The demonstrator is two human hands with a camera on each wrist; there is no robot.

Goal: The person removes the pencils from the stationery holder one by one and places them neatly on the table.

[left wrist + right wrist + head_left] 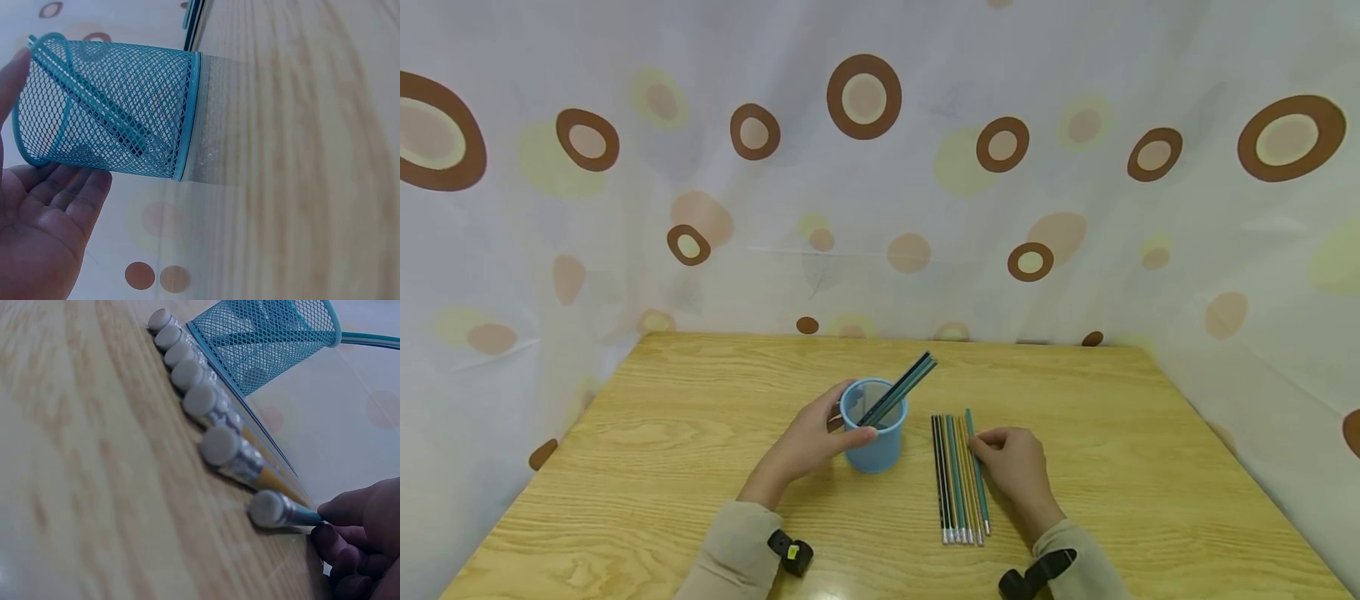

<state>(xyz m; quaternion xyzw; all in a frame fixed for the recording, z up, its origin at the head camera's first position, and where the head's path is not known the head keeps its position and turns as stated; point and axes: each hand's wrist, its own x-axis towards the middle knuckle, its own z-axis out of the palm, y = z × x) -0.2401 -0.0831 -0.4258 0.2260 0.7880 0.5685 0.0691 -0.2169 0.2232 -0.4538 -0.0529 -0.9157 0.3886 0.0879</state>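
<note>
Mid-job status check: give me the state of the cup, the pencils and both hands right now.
Blue mesh cup: upright on the table, open-topped, partly filled
Pencils in the cup: leaning, upper ends past the rim
Row of pencils: lying side by side, eraser ends toward the person
Rightmost teal pencil: pinched; whether lifted is unclear
Left hand: holding the cup
Right hand: pinching the teal pencil

Toward the left edge of the yellow wood-grained surface (pixel 1150 467), a creased beige fabric sleeve (pixel 730 546) ends below the bare left hand (pixel 808 437); its small, blocky black wrist camera (pixel 801 559) carries a yellow mark (pixel 792 552). Toward the right edge, a matching beige fabric sleeve (pixel 1086 567), below the bare right hand (pixel 1017 468), bears a longer black wrist camera (pixel 1036 575).
</note>
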